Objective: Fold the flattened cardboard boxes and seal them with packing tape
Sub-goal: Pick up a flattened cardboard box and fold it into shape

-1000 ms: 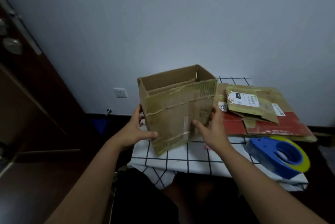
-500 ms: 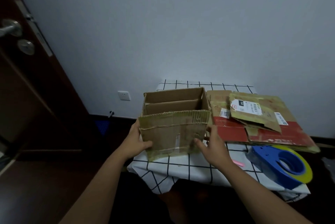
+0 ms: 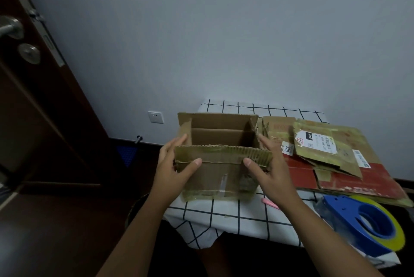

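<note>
**Box is standing open on the checkered cloth, both hands on it**

So the cardboard box [image 3: 220, 169] sits upright at the near left part of the surface [image 3: 224, 216], which has a white cloth with a black grid over it. Top is open, you can see straight down inside. The near flap is bent towards the camera with its corrugated edge showing.

Left hand [image 3: 173, 169] is on the box's left corner, thumb laid across the front flap, fingers going round the left side. Right hand [image 3: 268, 170] mirrors it on the right corner, thumb on the front flap, fingers along the right side. Both are holding the box with fairly straight fingers, more a clamp between thumb and fingers than a fist.

Just right of the box lies a stack of flattened boxes [image 3: 331, 160], brown and red, with shipping labels on them. A blue tape dispenser [image 3: 367, 225] with a yellowish roll lies at the near right corner. There's a small pink thing [image 3: 270, 202] peeking out under the right wrist, can't tell what it is.

Dark wooden door [image 3: 33, 97] on the left, wall socket [image 3: 155, 117] low on the wall behind.
</note>
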### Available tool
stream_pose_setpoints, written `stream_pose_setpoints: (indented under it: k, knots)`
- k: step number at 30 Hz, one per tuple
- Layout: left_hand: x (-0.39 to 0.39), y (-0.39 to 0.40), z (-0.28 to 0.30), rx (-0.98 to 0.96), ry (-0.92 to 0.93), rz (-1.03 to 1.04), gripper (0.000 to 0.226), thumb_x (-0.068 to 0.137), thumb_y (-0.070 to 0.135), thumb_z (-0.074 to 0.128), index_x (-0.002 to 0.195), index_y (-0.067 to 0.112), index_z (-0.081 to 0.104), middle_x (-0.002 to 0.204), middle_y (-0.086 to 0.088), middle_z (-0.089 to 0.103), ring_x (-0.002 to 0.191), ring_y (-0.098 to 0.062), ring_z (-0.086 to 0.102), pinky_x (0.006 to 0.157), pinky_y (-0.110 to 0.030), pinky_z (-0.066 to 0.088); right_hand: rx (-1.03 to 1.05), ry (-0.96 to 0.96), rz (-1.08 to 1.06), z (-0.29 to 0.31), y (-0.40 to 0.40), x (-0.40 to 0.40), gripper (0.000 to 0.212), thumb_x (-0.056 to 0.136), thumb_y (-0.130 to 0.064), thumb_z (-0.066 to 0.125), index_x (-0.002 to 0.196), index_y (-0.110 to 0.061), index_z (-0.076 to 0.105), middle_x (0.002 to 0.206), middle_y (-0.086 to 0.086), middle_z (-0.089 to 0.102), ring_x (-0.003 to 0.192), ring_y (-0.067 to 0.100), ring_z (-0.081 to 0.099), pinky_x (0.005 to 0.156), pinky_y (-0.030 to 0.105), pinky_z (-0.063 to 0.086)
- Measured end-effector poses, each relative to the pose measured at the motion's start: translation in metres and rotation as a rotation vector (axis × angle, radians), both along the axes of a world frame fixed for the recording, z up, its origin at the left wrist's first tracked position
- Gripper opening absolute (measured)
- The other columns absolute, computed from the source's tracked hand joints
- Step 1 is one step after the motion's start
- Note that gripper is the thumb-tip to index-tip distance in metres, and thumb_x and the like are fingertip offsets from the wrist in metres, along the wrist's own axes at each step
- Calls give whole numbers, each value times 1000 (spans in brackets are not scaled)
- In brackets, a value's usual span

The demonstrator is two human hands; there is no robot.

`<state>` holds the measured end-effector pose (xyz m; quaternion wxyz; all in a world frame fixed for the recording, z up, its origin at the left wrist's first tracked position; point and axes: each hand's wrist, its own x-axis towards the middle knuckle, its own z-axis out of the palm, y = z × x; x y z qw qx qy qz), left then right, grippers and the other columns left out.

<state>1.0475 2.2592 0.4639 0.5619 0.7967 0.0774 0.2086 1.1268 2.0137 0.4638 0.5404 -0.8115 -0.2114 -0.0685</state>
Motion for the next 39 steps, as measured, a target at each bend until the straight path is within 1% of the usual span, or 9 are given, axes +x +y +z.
stream_pose_setpoints:
  k: [5,9,13,18,22,27,33,35,39]
  knots:
    - [2,-1,2,5,78,-24,47,77,44,72,116,56,50,133,27,29,110,29,37,77,0,44,-49,89,28,-12,-2,2,57,86,-57,64,139,-49,44,145,-13,36,132,4,39,107,33,36]
    - [2,-3,8,16,72,23,33,74,53,63,106,53,57,134,17,35,114,23,38,83,-2,40,31,147,57,-7,-3,3,48,82,-68,49,128,-54,51,141,-16,38,132,-5,38,111,34,36]
    - [4,-6,9,8,57,73,21,79,53,57,97,45,65,132,14,43,119,6,45,95,-20,42,75,186,22,-5,-2,7,43,86,-68,46,119,-46,62,138,-19,39,130,-1,41,112,40,38]
    - [13,-14,5,14,82,136,26,88,41,62,109,27,69,119,29,43,110,9,47,82,-7,39,30,177,-86,-4,-2,13,21,95,-41,57,112,-30,65,134,-8,42,123,6,43,108,33,37]
    - [20,-17,6,8,79,182,28,88,33,68,114,23,65,120,16,48,102,12,50,77,-4,40,36,146,-125,-6,-1,21,32,93,-30,66,122,-24,54,123,-3,54,112,11,53,97,33,47]
    - [24,-17,13,-92,126,207,62,82,26,76,132,31,39,133,6,47,116,-14,54,89,-26,48,54,208,-136,-8,-2,28,59,87,-41,70,137,-33,40,132,-5,50,121,15,52,100,46,48]
    - [50,-10,49,549,189,-13,100,81,22,66,154,38,0,161,15,-3,148,-14,0,118,-36,13,17,233,-129,-3,-2,28,71,87,-41,72,145,-37,32,136,-4,46,123,18,50,102,50,47]
    - [59,-9,55,688,223,-75,94,82,26,63,154,35,4,160,12,5,147,-18,4,122,-46,12,-48,183,-136,1,-1,27,76,88,-38,71,150,-30,27,145,1,41,133,19,42,112,44,38]
    - [56,-10,46,765,170,5,58,83,28,60,138,30,40,134,2,36,128,-17,25,114,-50,27,-372,-135,-135,19,-2,31,81,94,-32,64,157,-23,14,164,3,8,150,20,7,117,36,12]
